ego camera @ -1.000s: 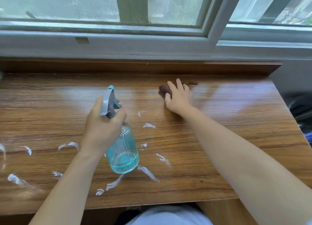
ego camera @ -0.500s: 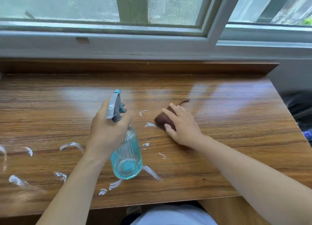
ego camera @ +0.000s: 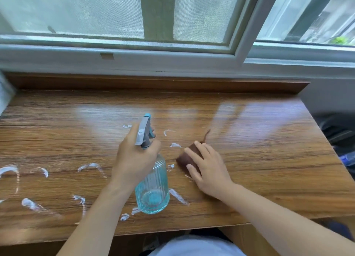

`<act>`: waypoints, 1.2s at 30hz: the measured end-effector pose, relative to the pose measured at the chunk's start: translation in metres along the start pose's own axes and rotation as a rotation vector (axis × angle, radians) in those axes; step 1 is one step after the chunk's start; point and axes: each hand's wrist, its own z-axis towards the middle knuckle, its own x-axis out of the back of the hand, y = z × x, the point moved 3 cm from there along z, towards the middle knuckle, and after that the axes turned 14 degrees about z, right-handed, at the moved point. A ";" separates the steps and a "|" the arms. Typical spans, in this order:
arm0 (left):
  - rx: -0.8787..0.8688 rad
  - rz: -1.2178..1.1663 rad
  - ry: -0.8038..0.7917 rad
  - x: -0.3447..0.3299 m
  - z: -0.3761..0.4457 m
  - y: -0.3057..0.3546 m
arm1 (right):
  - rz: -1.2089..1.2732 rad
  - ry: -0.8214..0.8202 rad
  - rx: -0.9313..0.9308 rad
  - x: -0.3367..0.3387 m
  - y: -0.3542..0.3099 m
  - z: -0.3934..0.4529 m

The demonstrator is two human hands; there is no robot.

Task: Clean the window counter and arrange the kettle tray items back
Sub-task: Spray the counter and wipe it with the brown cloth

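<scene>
The left hand (ego camera: 135, 159) is wrapped round the neck of the spray bottle (ego camera: 151, 186), fingers curled tight just under the grey trigger head, and holds it above the worktop (ego camera: 269, 140) near the middle of the front edge. The right hand (ego camera: 209, 169) lies flat on the brown cloth (ego camera: 189, 156), fingers straight and slightly spread, pressing it down just right of the bottle. A thin tail of the cloth sticks out toward the back edge.

White foam streaks (ego camera: 92, 166) lie scattered over the left half of the worktop and close around the bottle; the right half shows only glare from the window (ego camera: 115, 15). No kettle or tray is in view, so the wiping step looks far from done and the arranging not begun.

The bottle looks like ribbed glass, clear blue, with little liquid in the bottom, so probably light for its size yet breakable if it knocks the wood. The neck, where the hand has it, is the sound place to hold; the ribs on the body would also give purchase, though wet foam could make them slick. The cloth is soft and limp and will bunch under a sideways push, so a flat palm with even pressure suits it better than a pinch. The foam should smear easily on the smooth laminate.
</scene>
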 end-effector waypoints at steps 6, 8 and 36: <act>-0.026 0.012 -0.021 0.001 0.002 0.001 | -0.038 -0.077 0.093 -0.017 0.000 -0.059; -0.028 0.022 -0.020 -0.001 0.004 0.001 | -0.043 -0.059 0.069 -0.013 0.000 -0.043; -0.061 -0.028 -0.045 0.020 0.001 -0.015 | 0.096 0.111 -0.249 0.015 0.010 0.052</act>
